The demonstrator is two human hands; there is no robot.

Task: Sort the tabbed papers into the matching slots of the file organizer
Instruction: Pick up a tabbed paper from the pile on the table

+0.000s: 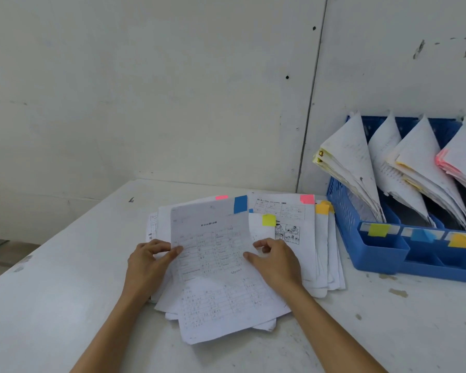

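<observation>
Together, left hand (148,265) and right hand (275,262) pinch a blue-tabbed sheet (215,281) over the scuffed white table (51,305), pale wall (145,90) behind.

Entry, own body as seen from the head camera. Left hand (148,265) and right hand (277,267): both bare. Left forearm (113,327) and right forearm (334,332): bare as well, from the wrist to the bottom edge of the view, which cuts them off. Arms slim, broadening a little away from the wrist. Fingers slender. Nails look short, but the picture is too soft to confirm. Whatever I wear higher up lies outside the view.
</observation>
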